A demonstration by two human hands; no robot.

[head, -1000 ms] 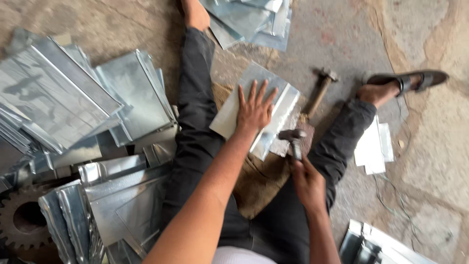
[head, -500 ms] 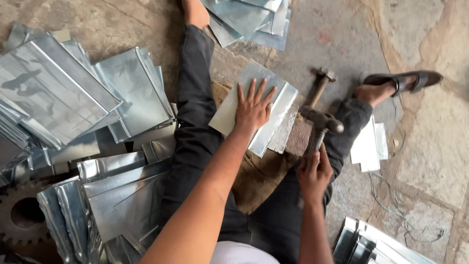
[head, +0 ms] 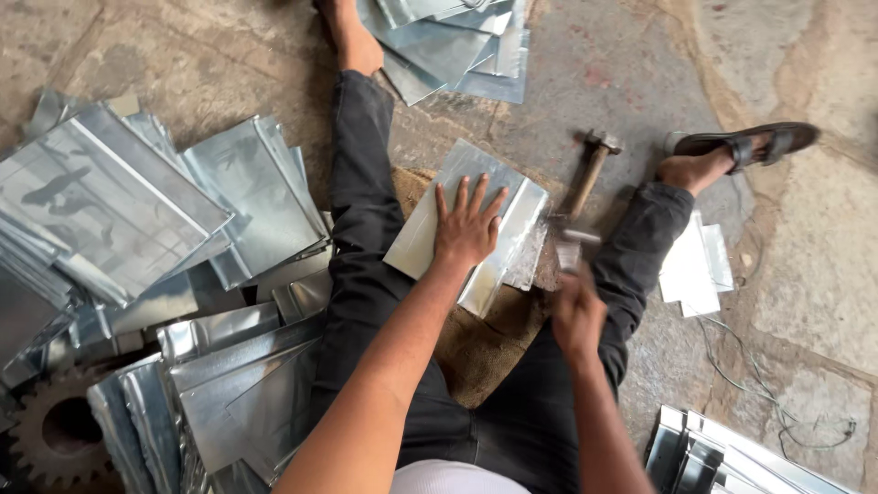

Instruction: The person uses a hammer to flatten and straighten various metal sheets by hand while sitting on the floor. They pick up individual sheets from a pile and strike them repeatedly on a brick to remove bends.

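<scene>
Stacks of galvanised sheets (head: 119, 201) lie well left of the folded sheet-metal piece (head: 512, 220), which sits between my legs on sacking (head: 476, 343). My left hand (head: 466, 229) presses flat on it, fingers spread. Just right of the piece, my right hand (head: 576, 316) is fisted around a blurred hammer (head: 572, 240); a second hammer (head: 593, 169) lies beyond.

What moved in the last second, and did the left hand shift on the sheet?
The right hand swung its hammer up and out to the right, then back down at the sheet's right edge, blurred now. The left hand stayed flat, fingers spread, on the folded metal sheet. The spare hammer on the floor did not move.
</scene>
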